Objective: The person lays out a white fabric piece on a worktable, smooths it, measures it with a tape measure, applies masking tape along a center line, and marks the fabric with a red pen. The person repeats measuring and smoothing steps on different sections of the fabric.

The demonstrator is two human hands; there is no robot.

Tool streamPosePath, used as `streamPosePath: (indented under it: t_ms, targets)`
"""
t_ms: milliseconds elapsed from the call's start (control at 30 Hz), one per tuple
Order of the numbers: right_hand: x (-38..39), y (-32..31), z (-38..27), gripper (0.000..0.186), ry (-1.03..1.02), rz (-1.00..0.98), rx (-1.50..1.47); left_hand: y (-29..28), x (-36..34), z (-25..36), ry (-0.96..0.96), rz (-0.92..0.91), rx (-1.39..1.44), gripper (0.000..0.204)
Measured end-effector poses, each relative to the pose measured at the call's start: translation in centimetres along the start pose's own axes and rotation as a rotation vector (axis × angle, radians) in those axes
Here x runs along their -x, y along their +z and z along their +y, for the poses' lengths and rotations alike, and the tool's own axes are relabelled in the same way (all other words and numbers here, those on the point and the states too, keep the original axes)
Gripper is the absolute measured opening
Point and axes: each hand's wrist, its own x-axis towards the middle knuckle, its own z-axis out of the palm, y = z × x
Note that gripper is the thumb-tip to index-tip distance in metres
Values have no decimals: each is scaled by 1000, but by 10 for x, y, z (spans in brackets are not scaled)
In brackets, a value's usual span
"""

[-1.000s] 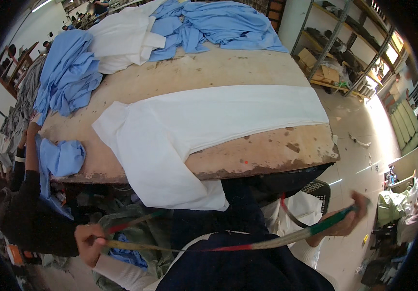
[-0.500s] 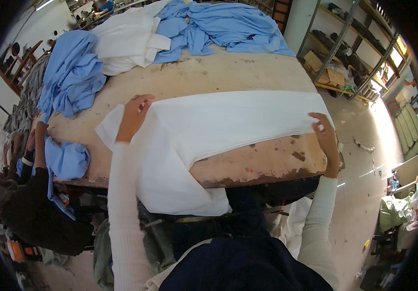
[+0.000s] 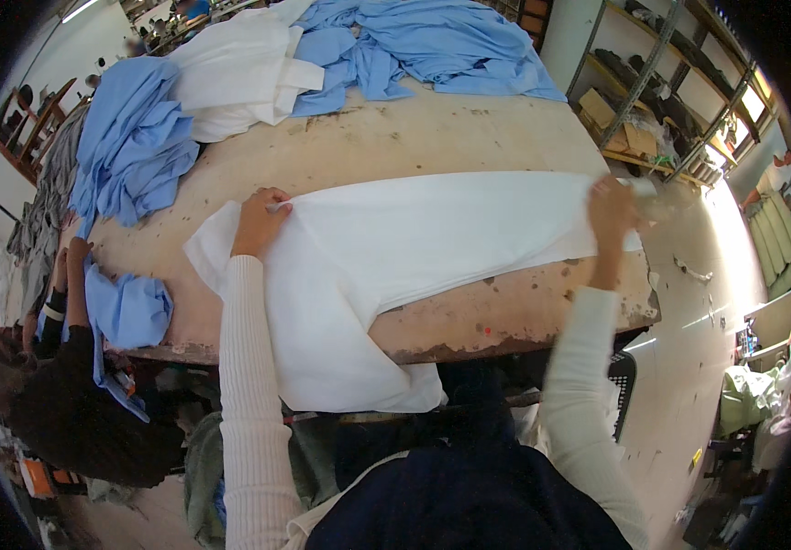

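Note:
A long white cloth (image 3: 432, 225) lies across the near part of the worktable, and its left part hangs down over the front edge. At its upper left edge, my left hand (image 3: 260, 223) pinches the cloth between thumb and fingers. My right hand (image 3: 610, 218) is at the cloth's right end, near the table's right side. Its fingers are closed on the cloth's end, which is blurred by motion just beyond the hand. Both forearms wear white ribbed sleeves.
Blue cloth (image 3: 450, 46) and white cloth (image 3: 235, 73) are heaped at the table's far side, with more blue cloth (image 3: 129, 137) at left. A co-worker (image 3: 93, 403) in black handles blue cloth at left. Metal shelves (image 3: 657, 82) stand beyond the table's right corner.
My right hand has moved up to the cloth's upper right end and closed there. My left hand has shifted slightly right and closed on the upper edge. The cloth's right end has moved.

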Motion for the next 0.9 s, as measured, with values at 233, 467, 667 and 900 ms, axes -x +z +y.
streamPosePath:
  t_ms: [233, 467, 667, 900]
  targets:
    - [172, -43, -290, 39, -1064, -424, -633, 4, 20, 9, -16, -35, -109, 18]
    - [68, -20, -37, 51, 28, -527, -118, 11, 49, 20, 50, 24, -119, 18]
    - [50, -15, 13, 46, 548, -288, 362, 16, 53, 23, 71, 56, -116, 17]
    - [4, 62, -171, 36, -309, 39, -586, 10, 65, 33, 104, 65, -82, 17]
